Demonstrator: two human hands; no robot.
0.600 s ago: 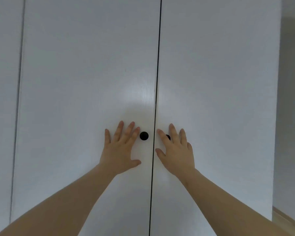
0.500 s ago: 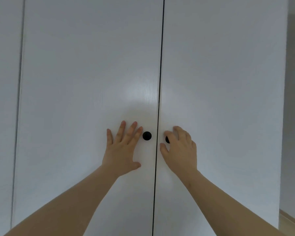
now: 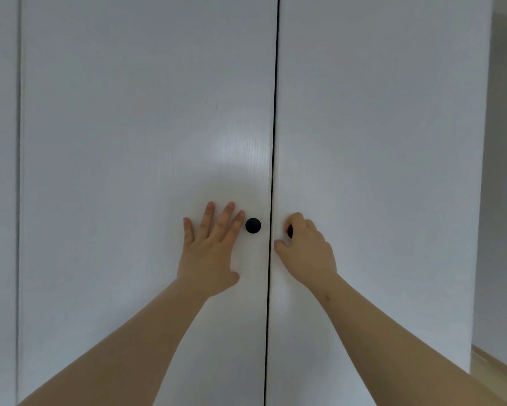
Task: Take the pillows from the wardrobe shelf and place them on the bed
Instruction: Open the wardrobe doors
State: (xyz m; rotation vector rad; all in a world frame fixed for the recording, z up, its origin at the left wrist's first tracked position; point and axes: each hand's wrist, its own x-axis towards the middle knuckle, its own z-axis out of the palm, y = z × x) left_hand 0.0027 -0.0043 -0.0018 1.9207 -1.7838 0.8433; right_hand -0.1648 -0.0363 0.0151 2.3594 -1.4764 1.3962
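At centre frame, two tall white wardrobe doors (image 3: pixel 147 142) stand closed, their seam running vertically; the pillows are out of sight. A person's left hand (image 3: pixel 209 253) lies flat with fingers spread, pointing up, just beside the left black knob (image 3: pixel 253 225). The right hand (image 3: pixel 306 249) curls around the right knob (image 3: pixel 289 231), mostly hiding it.

Left hand (image 3: pixel 209 253) flat, right hand (image 3: pixel 306 250) curled (hands level)

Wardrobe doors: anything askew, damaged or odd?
Nothing stands out. Both doors are shut and flush, with a thin even gap between them. Left knob is intact; the right hand covers most of the right knob. Left hand lies flat beside its knob.
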